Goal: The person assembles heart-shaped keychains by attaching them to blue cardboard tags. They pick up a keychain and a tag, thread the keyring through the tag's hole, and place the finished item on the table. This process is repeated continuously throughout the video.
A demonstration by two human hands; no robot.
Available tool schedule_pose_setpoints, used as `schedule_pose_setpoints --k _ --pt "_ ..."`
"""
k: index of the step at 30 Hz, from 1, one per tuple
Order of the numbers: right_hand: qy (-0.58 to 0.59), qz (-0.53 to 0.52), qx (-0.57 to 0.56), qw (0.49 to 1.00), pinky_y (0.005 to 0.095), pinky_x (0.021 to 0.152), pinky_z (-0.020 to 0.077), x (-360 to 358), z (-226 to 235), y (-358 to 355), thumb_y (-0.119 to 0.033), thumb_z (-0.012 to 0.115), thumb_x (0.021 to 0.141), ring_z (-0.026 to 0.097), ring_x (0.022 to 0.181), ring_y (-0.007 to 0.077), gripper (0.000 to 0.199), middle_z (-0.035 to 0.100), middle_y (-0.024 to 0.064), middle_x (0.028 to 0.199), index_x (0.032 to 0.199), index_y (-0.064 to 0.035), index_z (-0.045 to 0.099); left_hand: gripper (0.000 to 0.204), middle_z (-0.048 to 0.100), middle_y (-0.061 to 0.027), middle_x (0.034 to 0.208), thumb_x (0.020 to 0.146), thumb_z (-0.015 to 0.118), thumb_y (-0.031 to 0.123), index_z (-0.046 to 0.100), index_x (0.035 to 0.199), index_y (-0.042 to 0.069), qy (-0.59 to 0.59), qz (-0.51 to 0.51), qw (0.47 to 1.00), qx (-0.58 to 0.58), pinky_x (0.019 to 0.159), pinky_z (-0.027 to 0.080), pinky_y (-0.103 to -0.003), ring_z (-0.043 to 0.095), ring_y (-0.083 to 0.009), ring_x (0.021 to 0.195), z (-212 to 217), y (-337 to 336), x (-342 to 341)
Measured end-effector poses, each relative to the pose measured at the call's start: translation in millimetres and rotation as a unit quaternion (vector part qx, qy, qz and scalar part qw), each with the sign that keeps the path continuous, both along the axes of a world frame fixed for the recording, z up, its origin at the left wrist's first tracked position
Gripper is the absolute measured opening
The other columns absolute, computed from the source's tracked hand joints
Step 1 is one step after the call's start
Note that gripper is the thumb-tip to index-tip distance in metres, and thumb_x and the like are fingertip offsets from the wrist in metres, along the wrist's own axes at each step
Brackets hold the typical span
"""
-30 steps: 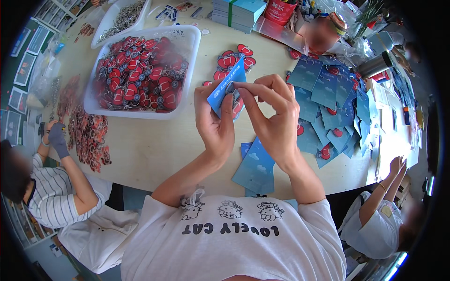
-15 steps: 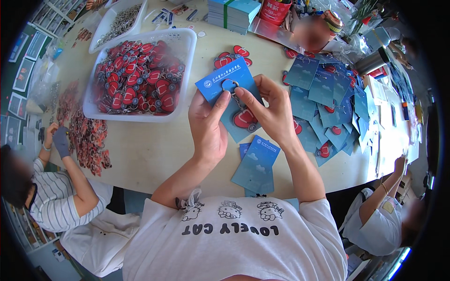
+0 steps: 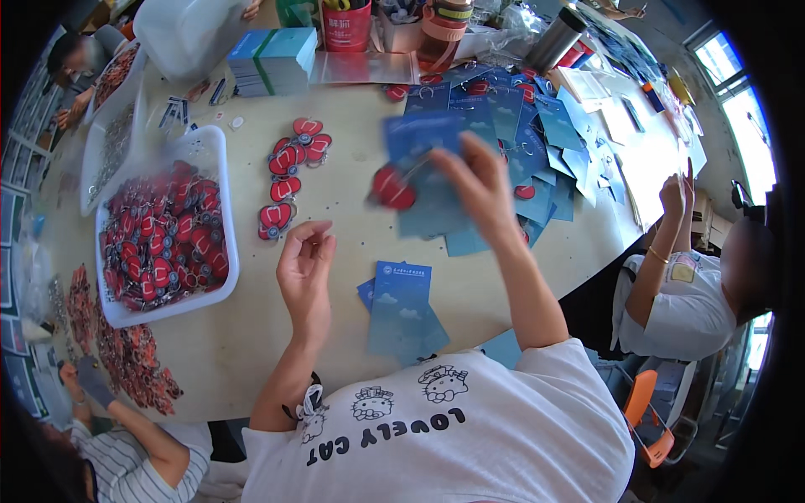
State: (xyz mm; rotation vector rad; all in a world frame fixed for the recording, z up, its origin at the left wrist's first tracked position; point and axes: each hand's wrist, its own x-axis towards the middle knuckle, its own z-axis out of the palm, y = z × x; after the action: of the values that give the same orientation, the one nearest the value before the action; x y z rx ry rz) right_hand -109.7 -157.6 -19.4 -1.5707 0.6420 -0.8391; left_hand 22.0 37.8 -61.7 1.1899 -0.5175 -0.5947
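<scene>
Head-worn fisheye, steeply downward over table [image 3: 352, 210]

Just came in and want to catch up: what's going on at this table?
A person's right hand holds a blue paper card with a red heart-shaped charm above the round beige table, motion-blurred. The left hand hovers empty beside a small stack of blue cards. A white plastic bin holds more red charms; others sit nearby.

A blue card [image 3: 428, 172] with a red charm [image 3: 392, 188] is held in the right hand [image 3: 480, 184]. The left hand [image 3: 306, 260] is kept empty above the table [image 3: 335, 251]
</scene>
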Motion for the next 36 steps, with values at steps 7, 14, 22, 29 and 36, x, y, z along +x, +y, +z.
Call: schedule_pose_setpoints --k 7,14,22,29,36 --pt "0.284 -0.32 -0.239 0.872 0.0324 0.076 0.0456 -79 -6 -127 -0.026 0.067 0.087 0.059 0.082 0.0257 0.033 0.064 0.0117 0.094 0.107 -0.0015 0.06 0.032 0.052 -0.0143 0.116 0.084 0.065 0.007 0.057 0.114 0.0 -0.451 0.018 0.867 0.211 0.095 0.038 -0.036 0.048 -0.0259 0.111 -9 11 34" --pt "0.243 -0.195 -0.541 0.781 0.047 0.096 0.0387 15 10 -62 -0.023 0.071 0.08 0.049 0.115 0.034 0.055 0.051 0.0168 0.127 0.128 -0.0062 0.05 0.071 0.027 -0.0238 0.146 0.09 0.06 0.037 0.03 0.142 0.0 -0.571 0.07 0.709 0.407 0.107 0.022 -0.057 0.023 -0.0467 0.135 -46 15 54" --pt "0.17 0.151 -0.492 0.84 0.0455 0.103 0.0361 149 -90 -21 -0.038 0.059 0.088 0.044 0.125 0.0343 0.052 0.046 0.0139 0.137 0.135 -0.0174 0.048 0.048 0.038 -0.0189 0.139 0.087 0.063 0.024 0.045 0.126 0.002 -0.592 0.043 0.749 0.294 0.105 0.027 -0.055 0.031 -0.045 0.129 -42 2 44" --pt "0.12 0.267 -0.397 0.87 0.0425 0.102 0.0392 62 -59 24 -0.009 0.064 0.084 0.047 0.123 0.0312 0.038 0.049 0.0124 0.133 0.122 -0.0111 0.059 0.032 0.049 -0.0166 0.119 0.08 0.071 0.018 0.05 0.1 0.003 -0.545 0.093 0.8 0.234 0.097 0.033 -0.05 0.043 -0.0386 0.118 -40 9 48" --pt "0.154 0.151 -0.275 0.937 0.0361 0.079 0.0509 43 -35 11 -0.012 0.067 0.084 0.063 0.094 0.0253 0.02 0.063 0.0113 0.103 0.102 -0.0045 0.065 0.029 0.054 -0.0143 0.112 0.081 0.069 0.008 0.052 0.104 0.002 -0.559 0.107 0.794 0.214 0.096 0.036 -0.046 0.047 -0.0341 0.115 -39 8 48"
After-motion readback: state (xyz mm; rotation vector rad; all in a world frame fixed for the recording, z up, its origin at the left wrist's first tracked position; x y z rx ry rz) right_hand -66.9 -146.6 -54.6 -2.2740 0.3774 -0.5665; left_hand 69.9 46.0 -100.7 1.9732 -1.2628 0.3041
